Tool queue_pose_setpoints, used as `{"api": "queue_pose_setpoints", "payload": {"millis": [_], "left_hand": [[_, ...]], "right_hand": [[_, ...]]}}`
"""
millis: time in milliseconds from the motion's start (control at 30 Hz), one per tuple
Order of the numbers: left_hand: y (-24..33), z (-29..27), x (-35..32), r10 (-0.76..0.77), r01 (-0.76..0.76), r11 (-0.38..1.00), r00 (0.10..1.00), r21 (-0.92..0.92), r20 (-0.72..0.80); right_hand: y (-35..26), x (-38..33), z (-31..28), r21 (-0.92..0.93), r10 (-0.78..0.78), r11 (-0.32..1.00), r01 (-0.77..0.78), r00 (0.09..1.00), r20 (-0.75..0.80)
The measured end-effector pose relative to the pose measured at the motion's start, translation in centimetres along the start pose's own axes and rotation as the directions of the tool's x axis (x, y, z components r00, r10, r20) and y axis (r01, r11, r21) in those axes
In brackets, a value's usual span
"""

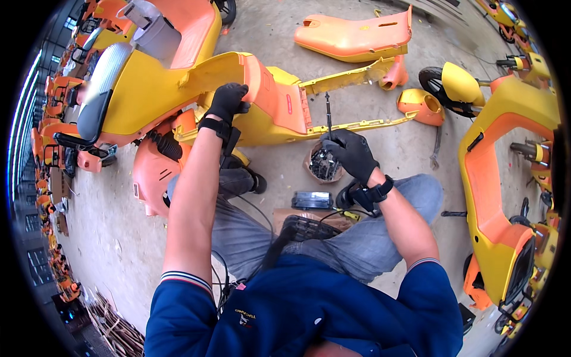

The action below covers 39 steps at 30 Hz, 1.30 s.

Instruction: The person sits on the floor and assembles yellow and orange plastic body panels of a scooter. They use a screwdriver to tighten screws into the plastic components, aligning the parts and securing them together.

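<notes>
My left hand, in a black glove, grips the edge of an orange and yellow scooter body panel lying on its side in front of me. In a black glove too, my right hand holds a dark screwdriver upright, tip pointing up toward the panel's lower edge. Just below the right hand stands a small round container filled with dark screws and small parts. I sit low, knees in grey jeans spread apart.
A yellow and orange scooter stands on the right. Loose orange panels and a small fender lie on the concrete floor ahead. A black box rests near my knees. More scooters line the left edge.
</notes>
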<state>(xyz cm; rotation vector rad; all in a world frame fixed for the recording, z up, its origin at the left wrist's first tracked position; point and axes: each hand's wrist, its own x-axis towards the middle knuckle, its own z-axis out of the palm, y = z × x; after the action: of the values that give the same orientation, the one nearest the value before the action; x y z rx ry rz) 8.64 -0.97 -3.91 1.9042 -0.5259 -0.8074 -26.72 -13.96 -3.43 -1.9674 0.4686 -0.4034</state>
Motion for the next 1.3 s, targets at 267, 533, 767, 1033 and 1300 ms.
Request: {"api": "queue_pose_setpoints", "payload": {"millis": [267,533,767,1033,1300], "left_hand": [[-1.1,0.8,-7.4,-0.131,0.134,0.986,0.991,0.097,-0.037],[-4.4,0.1,-11.1,-0.201,0.201,0.98,0.975,0.008,0.096],[-8.1,-0.2,-10.3,-0.038,0.039,0.981,0.999,0.189,-0.007],[-8.1,1.6,-7.7,0.142,-0.075,0.91,0.981,0.408,-0.135],[-9.9,0.9,-3.6,0.105,-0.09,0.99,0.985,0.111,-0.137]], "right_hand": [[0.2,0.3,0.4,0.007,0.017,1.0,-0.017,1.0,-0.006],[-0.4,0.5,0.7,0.015,0.046,0.999,-0.046,0.999,0.013],[-0.5,0.7,1.3,0.036,0.04,0.999,-0.041,0.999,0.01],[0.1,0.7,1.1,0.029,0.069,0.997,-0.07,0.998,0.012],[-0.3,0.7,0.9,0.011,0.001,1.0,-0.001,1.0,-0.003]]}}
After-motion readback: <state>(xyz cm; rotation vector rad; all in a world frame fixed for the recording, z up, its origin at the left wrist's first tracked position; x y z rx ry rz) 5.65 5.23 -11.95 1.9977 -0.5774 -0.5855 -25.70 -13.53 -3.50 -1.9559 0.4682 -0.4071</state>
